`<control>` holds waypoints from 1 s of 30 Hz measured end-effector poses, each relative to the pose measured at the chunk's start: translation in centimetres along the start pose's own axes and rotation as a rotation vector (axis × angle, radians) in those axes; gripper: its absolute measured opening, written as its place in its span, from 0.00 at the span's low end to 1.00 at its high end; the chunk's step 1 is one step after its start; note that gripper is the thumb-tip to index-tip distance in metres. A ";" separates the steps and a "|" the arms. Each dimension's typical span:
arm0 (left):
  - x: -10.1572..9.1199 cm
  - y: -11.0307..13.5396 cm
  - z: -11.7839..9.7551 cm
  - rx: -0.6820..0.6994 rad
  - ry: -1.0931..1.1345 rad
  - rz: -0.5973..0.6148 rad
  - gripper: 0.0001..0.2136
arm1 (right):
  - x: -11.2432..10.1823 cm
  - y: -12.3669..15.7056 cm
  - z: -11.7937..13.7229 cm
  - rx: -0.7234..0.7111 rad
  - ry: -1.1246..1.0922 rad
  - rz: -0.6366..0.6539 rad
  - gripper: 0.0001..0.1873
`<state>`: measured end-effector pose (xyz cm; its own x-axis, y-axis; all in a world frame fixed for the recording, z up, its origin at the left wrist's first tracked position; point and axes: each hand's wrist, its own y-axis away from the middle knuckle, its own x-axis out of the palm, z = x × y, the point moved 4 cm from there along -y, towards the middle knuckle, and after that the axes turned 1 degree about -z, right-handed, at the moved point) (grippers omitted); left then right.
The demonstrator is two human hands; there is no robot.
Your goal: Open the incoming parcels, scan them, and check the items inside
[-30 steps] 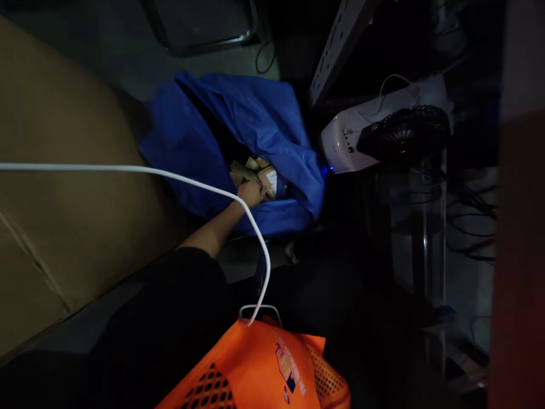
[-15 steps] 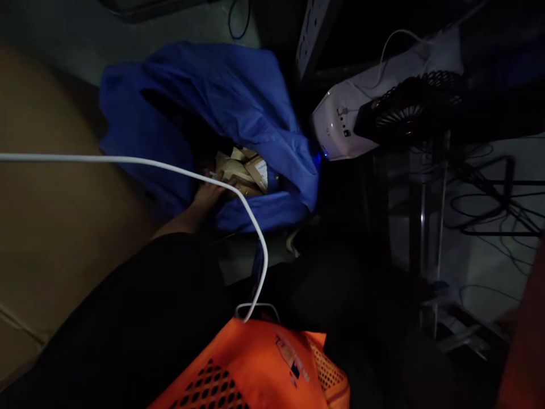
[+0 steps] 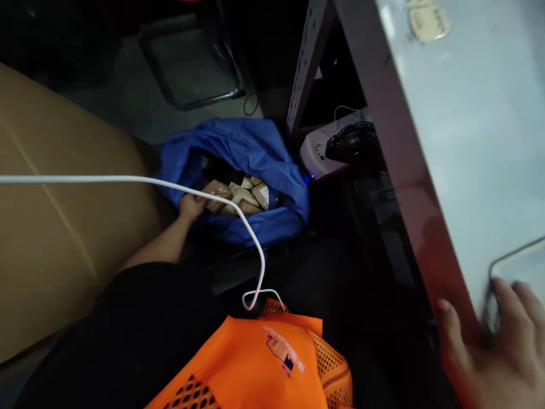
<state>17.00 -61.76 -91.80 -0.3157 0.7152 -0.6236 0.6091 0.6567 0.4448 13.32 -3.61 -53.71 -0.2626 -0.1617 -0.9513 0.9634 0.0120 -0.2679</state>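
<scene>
My left hand (image 3: 191, 208) is at the near left side of a blue cloth bag (image 3: 251, 139), its fingers closed on the edge of a brown taped package (image 3: 218, 190). Beside that package, several more brown and pale paper parcels (image 3: 242, 199) lie inside the open bag; one carries a white label. At the lower right my right hand (image 3: 498, 352) has its thumb and fingers spread over the edge of a white tabletop (image 3: 472, 130). Its fingertips reach the dark rim of a flat, pale object (image 3: 523, 264), which the frame cuts off.
A large cardboard box (image 3: 63, 227) stands left. A white cable (image 3: 238, 213) crosses the view above the bag to my orange vest (image 3: 264, 358). Under the table are a white power box (image 3: 313, 150) and a black fan (image 3: 353, 142). A metal-framed stool (image 3: 191, 62) is behind.
My left hand has drawn back toward the bag's left rim with the brown package. The view has shifted and risen, and the tabletop and my right hand have come into it.
</scene>
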 end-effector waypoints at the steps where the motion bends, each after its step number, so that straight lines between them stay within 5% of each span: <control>1: -1.0 0.9 -1.1 0.003 0.056 -0.025 0.10 | 0.0 -0.1 -0.2 -0.033 0.011 -0.036 0.44; 4: -3.4 3.8 -6.3 0.110 0.260 -0.035 0.11 | 0.3 -0.1 -0.8 -0.123 -0.004 -0.103 0.40; 8: -6.5 10.2 -17.5 0.438 0.481 0.016 0.19 | 0.5 0.2 -0.9 -0.156 -0.220 -0.158 0.28; 10: -7.3 15.9 -24.7 0.802 0.488 0.055 0.21 | -0.2 0.7 -1.3 -0.137 -0.417 -0.178 0.22; 12: -7.0 23.4 -31.4 1.332 0.414 0.049 0.20 | -1.8 1.8 -2.5 -0.093 -0.580 -0.210 0.19; 15: -3.7 34.3 -38.1 1.922 0.330 0.140 0.20 | -6.2 4.9 -7.1 0.012 -0.581 -0.370 0.18; 19: 3.1 43.5 -42.4 2.289 0.308 0.325 0.23 | -14.0 11.8 -17.7 0.246 -0.201 -0.644 0.22; 22: 7.9 48.0 -44.0 2.467 0.214 0.430 0.24 | -18.0 17.6 -26.4 0.466 0.081 -0.705 0.27; 26: 12.5 53.1 -45.2 2.590 0.081 0.489 0.25 | -18.5 22.2 -34.7 0.692 0.256 -0.460 0.34; 30: 15.4 56.5 -45.1 2.570 0.032 0.547 0.23 | -16.8 21.9 -37.2 0.857 0.273 -0.114 0.37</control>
<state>13.74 -2.90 -47.31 0.0587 0.6492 -0.7583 -0.1519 -0.7450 -0.6496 36.77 36.04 -49.31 -0.2578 0.1238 -0.9582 0.6129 -0.7458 -0.2612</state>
